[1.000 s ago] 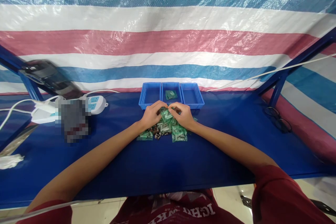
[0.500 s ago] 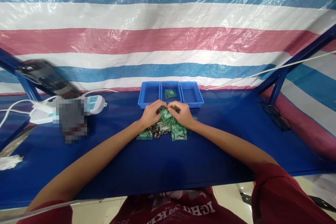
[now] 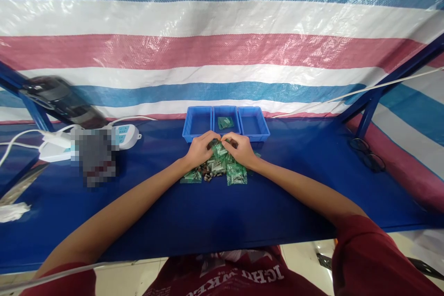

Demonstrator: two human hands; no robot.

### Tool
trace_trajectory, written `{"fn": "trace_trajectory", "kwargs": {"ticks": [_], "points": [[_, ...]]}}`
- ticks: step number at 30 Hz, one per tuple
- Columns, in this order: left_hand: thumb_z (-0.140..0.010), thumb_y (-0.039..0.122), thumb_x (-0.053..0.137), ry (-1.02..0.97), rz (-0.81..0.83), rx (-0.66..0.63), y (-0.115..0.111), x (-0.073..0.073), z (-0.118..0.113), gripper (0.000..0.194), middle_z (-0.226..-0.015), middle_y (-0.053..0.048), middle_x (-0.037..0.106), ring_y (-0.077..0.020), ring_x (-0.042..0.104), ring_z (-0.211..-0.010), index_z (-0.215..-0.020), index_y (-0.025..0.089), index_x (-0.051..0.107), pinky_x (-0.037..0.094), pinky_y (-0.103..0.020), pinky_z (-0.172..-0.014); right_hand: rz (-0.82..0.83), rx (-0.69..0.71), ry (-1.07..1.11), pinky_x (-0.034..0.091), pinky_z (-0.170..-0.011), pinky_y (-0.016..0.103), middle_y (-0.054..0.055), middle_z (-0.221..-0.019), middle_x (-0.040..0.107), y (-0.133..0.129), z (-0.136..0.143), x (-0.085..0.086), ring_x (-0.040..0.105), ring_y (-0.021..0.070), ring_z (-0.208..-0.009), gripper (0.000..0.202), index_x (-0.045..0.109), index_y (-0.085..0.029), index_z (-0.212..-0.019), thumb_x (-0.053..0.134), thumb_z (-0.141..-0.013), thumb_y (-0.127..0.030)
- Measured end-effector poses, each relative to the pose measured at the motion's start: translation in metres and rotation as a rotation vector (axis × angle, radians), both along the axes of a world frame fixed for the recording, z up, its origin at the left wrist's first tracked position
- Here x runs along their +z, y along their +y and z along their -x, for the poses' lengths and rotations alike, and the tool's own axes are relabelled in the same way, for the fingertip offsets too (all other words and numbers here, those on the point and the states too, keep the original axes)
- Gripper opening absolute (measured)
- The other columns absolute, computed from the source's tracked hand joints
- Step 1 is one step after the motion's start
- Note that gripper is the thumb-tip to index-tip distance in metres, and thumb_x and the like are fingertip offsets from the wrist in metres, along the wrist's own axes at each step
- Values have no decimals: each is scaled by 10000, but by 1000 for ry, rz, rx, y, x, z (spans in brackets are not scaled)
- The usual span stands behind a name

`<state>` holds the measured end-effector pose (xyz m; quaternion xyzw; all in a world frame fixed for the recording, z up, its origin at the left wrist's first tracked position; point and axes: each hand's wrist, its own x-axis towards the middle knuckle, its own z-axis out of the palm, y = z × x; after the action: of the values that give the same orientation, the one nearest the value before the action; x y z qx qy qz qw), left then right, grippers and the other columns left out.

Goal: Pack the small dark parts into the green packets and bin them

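Over a pile of small green bags [image 3: 237,174] and loose brown and metallic parts [image 3: 208,174], my left hand [image 3: 200,149] and my right hand [image 3: 242,149] meet at the fingertips. Both hands pinch the top edge of one green bag [image 3: 219,149], which hangs between them. Three joined blue trays stand just beyond my fingers. The middle tray [image 3: 215,130] has a few green bags [image 3: 225,122] in it; nothing shows in the left tray [image 3: 197,125] or the right tray [image 3: 254,125].
On the left of the blue table [image 3: 156,222] are a white power strip [image 3: 129,137] with cables, a blurred-out dark object [image 3: 97,157], a black bottle [image 3: 62,101] and white tissue [image 3: 14,212]. Black glasses [image 3: 373,161] lie at the right by a blue frame post [image 3: 369,108].
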<state>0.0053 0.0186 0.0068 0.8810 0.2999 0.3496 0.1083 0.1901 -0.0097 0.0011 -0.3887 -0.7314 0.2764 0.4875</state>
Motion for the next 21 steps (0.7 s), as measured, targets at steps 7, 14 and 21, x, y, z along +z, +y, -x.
{"fn": "trace_trajectory", "kwargs": {"ticks": [7, 14, 21], "points": [[-586, -31, 366, 9, -3, -8, 2, -3, 1, 464, -907, -33, 608, -108, 494, -631, -962, 178, 542, 330, -206, -530, -1, 13, -10, 347, -512, 238, -30, -581, 479, 0, 0, 2, 424, 97, -477, 168, 601, -181, -855, 507, -897, -313], [-571, -24, 366, 16, 6, -11, 2, -2, 1, 468, -904, -35, 607, -113, 476, -624, -955, 179, 541, 320, -213, -527, 6, 19, -9, 345, -519, 239, -34, -578, 465, 0, 0, 1, 432, 100, -482, 159, 593, -181, -851, 504, -895, -306], [-566, -23, 361, 14, 3, -14, 3, -4, 1, 469, -899, -40, 605, -123, 496, -645, -950, 181, 538, 315, -215, -525, 6, 16, -18, 344, -516, 239, -32, -581, 463, 1, 0, 1, 420, 100, -479, 176, 592, -183, -848, 500, -897, -325]]}}
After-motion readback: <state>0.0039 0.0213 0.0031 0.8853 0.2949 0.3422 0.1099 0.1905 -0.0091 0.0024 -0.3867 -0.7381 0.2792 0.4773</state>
